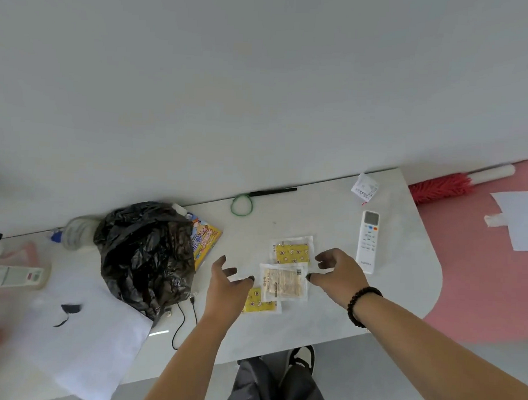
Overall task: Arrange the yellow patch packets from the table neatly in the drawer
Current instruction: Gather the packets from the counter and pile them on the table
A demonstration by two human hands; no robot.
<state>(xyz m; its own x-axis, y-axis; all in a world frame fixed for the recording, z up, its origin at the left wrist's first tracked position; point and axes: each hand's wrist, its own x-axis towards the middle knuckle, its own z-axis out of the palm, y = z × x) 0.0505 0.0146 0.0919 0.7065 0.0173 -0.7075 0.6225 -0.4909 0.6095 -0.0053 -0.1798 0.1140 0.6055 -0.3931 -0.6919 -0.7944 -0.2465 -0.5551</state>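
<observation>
Three patch packets lie together on the white table (327, 317). A yellow one (291, 252) is farthest from me. A pale one (284, 283) shows its printed back in the middle. A second yellow one (259, 303) pokes out under it, nearest me. My left hand (227, 284) hovers just left of the pile, fingers spread, holding nothing. My right hand (339, 274) hovers just right of it, fingers apart and curled toward the packets, a dark bead bracelet on the wrist. No drawer is in view.
A crumpled black plastic bag (145, 255) sits left of my left hand, with a colourful packet (205, 238) behind it and a black cable (182, 320) in front. A white remote (367, 240) lies right of the packets. A green loop (241, 204) and folded paper (364, 188) lie near the wall.
</observation>
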